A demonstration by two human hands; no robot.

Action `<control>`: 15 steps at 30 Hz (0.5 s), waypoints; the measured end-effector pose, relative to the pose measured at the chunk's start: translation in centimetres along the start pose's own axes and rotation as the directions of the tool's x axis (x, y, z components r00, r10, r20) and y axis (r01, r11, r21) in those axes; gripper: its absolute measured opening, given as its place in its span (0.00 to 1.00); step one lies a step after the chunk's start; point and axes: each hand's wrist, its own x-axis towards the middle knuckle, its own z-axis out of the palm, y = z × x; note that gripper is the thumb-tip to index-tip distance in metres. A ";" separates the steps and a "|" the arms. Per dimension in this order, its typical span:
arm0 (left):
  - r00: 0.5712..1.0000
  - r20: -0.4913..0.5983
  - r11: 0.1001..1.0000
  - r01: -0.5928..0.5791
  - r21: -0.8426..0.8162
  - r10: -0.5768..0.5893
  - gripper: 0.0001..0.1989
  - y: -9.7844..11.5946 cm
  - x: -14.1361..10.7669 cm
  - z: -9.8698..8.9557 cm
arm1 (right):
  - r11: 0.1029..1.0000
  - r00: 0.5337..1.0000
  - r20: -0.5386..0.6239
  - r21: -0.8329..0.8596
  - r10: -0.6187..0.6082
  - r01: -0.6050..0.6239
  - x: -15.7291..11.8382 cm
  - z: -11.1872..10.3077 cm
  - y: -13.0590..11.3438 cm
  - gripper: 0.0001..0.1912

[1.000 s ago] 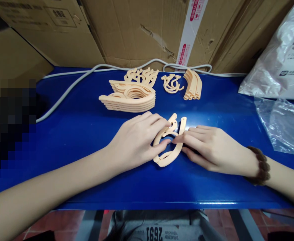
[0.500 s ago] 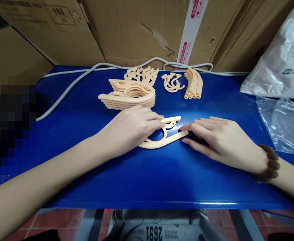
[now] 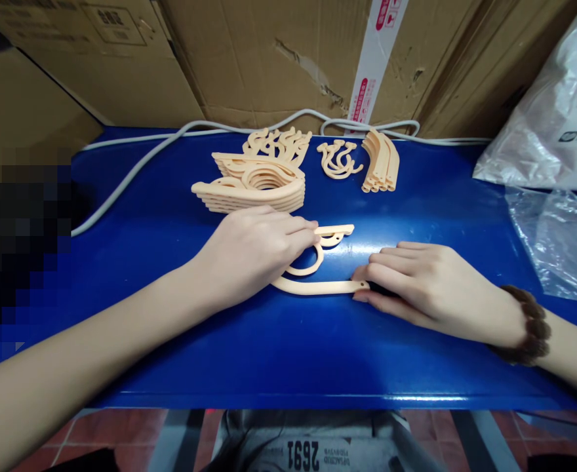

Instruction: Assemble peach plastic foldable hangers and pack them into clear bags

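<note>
A beige plastic folding hanger [image 3: 313,287] lies on the blue table, made of a curved arm, a ring-shaped middle and a short upper bar. My left hand [image 3: 259,246] covers its left part and grips it, fingertips at the upper bar, so the joint underneath is hidden. Between thumb and fingers, my right hand [image 3: 416,282] pinches the right end of the curved arm, near a small hole. Just behind my left hand is a stack of hanger bodies [image 3: 254,190].
Along the back lie loose wavy beige pieces [image 3: 278,145], beige hooks [image 3: 338,160] and a bundle of curved arms [image 3: 381,160]. A white cable [image 3: 136,190] runs before the cardboard boxes [image 3: 249,59]. Clear plastic bags [image 3: 549,144] rest at the right.
My right hand has closed on the end of the curved arm and moved toward me. That arm has swung down from an upward slant to nearly level. My left hand stays about where it was.
</note>
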 end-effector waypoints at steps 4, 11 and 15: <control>1.000 -0.010 1.000 -0.003 0.020 0.003 0.18 0.2 -0.1 -0.1 | 1.000 1.000 0.006 0.010 0.009 -0.009 -0.1 0.0 0.1 0.16; 1.000 -0.016 0.998 0.009 0.056 -0.008 0.19 0.4 -0.1 -0.1 | 1.000 1.000 0.014 0.004 0.019 -0.019 -0.1 -0.2 0.4 0.17; 1.000 -0.013 0.999 0.011 0.041 -0.010 0.16 0.8 -0.1 -0.2 | 0.998 0.999 -0.042 -0.051 0.026 -0.028 -0.1 -0.6 0.7 0.16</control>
